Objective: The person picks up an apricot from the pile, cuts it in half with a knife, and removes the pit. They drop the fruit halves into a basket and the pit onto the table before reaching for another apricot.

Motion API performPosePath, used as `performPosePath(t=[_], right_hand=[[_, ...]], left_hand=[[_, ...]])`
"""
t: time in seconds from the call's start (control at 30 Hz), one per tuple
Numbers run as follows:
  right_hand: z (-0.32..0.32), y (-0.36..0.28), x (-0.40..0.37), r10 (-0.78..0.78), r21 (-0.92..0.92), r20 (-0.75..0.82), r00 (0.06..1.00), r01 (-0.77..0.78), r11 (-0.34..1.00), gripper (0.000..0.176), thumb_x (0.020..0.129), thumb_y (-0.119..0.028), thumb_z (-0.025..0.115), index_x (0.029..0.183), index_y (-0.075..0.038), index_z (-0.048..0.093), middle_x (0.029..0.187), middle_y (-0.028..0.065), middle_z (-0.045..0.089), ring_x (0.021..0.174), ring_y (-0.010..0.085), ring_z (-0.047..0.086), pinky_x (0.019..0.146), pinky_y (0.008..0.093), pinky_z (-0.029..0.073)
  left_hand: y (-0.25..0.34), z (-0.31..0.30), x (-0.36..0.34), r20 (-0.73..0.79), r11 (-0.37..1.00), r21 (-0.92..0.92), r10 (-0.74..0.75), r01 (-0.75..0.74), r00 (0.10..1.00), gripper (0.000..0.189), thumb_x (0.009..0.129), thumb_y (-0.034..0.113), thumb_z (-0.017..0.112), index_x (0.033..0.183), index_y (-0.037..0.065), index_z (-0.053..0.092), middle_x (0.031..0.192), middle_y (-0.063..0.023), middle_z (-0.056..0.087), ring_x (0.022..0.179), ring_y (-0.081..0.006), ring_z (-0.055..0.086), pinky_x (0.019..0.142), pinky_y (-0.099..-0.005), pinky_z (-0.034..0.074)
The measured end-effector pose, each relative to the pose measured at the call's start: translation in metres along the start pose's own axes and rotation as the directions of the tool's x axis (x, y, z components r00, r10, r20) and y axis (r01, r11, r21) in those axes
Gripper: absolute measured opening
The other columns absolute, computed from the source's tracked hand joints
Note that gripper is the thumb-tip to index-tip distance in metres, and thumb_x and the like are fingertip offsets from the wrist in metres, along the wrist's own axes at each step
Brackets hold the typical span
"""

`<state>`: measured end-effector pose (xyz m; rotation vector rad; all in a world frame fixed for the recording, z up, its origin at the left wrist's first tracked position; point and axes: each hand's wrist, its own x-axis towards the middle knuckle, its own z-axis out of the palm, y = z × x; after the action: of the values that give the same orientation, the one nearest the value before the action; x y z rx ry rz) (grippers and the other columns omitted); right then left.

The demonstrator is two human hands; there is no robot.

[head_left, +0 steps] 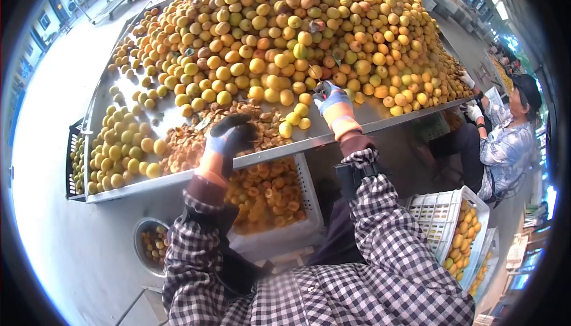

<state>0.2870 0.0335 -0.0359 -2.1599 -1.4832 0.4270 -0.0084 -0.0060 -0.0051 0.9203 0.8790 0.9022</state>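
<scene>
**Left hand [229, 136] and right hand [334, 101] before heaped fruit [256, 64]**

A crate [308, 183] of fruit halves [267, 198] stands below the worktop [370, 114]. The gloved left hand blurs over brown pieces [184, 147]; I cannot tell whether its grip is pinching anything. The gloved right hand is near loose yellow fruits [285, 129], its grip equally unclear. Beyond, heaped fruit covers much of the worktop.

Motion smears the left hand [228, 137], so its fingers, and anything in them, cannot be made out. Whatever the right hand [334, 101] may have at its fingertips (a speck at most) is too small to name. The left sleeve [193, 249] covers part of the basin [137, 244]; the table [410, 115] hides the far end of the lower crate [310, 192]. The bottom edge cuts off the jacket [333, 296].
</scene>
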Motion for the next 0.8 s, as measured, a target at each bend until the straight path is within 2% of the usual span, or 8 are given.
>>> performPosePath(t=[0.13,0.27,0.33,0.4,0.5,0.6,0.67,0.8], right_hand=[[0.005,-0.004,0.016,0.005,-0.029,0.031,1.0,-0.004,1.0,0.047,0.08,-0.035,0.072,0.119,-0.01,0.06,0.105,0.0116,0.07,0.099,0.0283,0.066,0.084,0.0393,0.052],[0.011,-0.029,0.01,0.112,-0.246,0.037,0.993,-0.099,0.964,0.057,0.079,-0.045,0.072,0.122,-0.009,0.059,0.114,0.0132,0.067,0.108,0.0308,0.062,0.091,0.0401,0.049],[0.011,-0.035,0.014,0.167,-0.302,0.167,0.972,-0.111,0.947,0.057,0.078,-0.045,0.072,0.12,-0.009,0.06,0.116,0.0143,0.066,0.11,0.0305,0.061,0.093,0.0401,0.049],[0.011,-0.031,0.013,0.18,-0.201,0.151,0.972,-0.148,0.968,0.054,0.078,-0.042,0.072,0.118,-0.008,0.061,0.115,0.0148,0.066,0.11,0.0305,0.062,0.092,0.0397,0.049],[0.01,-0.024,0.013,-0.036,0.126,-0.02,0.999,0.039,0.991,0.046,0.07,-0.028,0.081,0.106,-0.006,0.062,0.105,0.0114,0.069,0.096,0.0266,0.065,0.086,0.0356,0.051],[0.019,-0.029,-0.004,-0.253,0.54,-0.148,0.956,0.293,0.789,0.043,0.065,-0.013,0.088,0.098,-0.006,0.06,0.09,0.0016,0.066,0.084,0.0116,0.059,0.081,0.0268,0.048],[0.019,-0.055,-0.034,-0.402,0.631,-0.257,0.879,0.468,0.619,0.042,0.067,-0.005,0.087,0.098,-0.006,0.06,0.09,-0.0011,0.063,0.085,0.0084,0.055,0.081,0.0236,0.046],[0.037,-0.087,-0.079,-0.47,0.665,-0.27,0.84,0.516,0.54,0.04,0.068,0.002,0.08,0.101,-0.004,0.059,0.097,0.0039,0.06,0.09,0.013,0.058,0.083,0.025,0.048]], left_hand=[[-0.01,-0.002,0.001,0.001,0.999,0.038,0.0,0.0,1.0,0.035,0.091,0.014,0.057,0.122,-0.002,0.057,0.103,-0.0124,0.067,0.089,-0.0218,0.068,0.077,-0.0316,0.057],[-0.011,-0.003,0.005,0.007,0.999,0.043,0.003,-0.003,1.0,0.034,0.091,0.013,0.057,0.122,-0.001,0.058,0.103,-0.0124,0.067,0.091,-0.0214,0.068,0.078,-0.032,0.057],[-0.014,-0.005,0.008,0.014,0.999,0.044,-0.001,0.0,1.0,0.034,0.091,0.013,0.057,0.122,-0.001,0.058,0.104,-0.0124,0.067,0.091,-0.0213,0.067,0.078,-0.032,0.057],[-0.016,-0.006,0.005,0.017,1.0,0.023,-0.005,0.005,1.0,0.034,0.092,0.014,0.056,0.122,-0.001,0.058,0.104,-0.0125,0.067,0.092,-0.0211,0.067,0.079,-0.0317,0.056],[-0.019,-0.008,0.007,0.006,1.0,0.015,0.014,-0.014,1.0,0.033,0.092,0.014,0.059,0.122,0.0,0.059,0.105,-0.0118,0.067,0.092,-0.0205,0.067,0.078,-0.0309,0.056],[-0.017,-0.002,0.012,-0.004,0.998,0.014,0.055,-0.055,0.998,0.036,0.092,0.014,0.063,0.125,0.001,0.057,0.109,-0.0087,0.066,0.092,-0.0175,0.067,0.075,-0.0289,0.055],[-0.025,0.003,0.019,-0.018,0.989,-0.071,0.126,-0.127,0.992,0.038,0.093,0.015,0.062,0.128,0.002,0.055,0.112,-0.0079,0.065,0.093,-0.0163,0.066,0.075,-0.0278,0.055],[-0.023,0.022,0.014,-0.074,0.98,-0.108,0.159,-0.167,0.984,0.043,0.087,0.009,0.069,0.127,0.0,0.056,0.111,-0.0082,0.066,0.094,-0.013,0.064,0.077,-0.026,0.054]])
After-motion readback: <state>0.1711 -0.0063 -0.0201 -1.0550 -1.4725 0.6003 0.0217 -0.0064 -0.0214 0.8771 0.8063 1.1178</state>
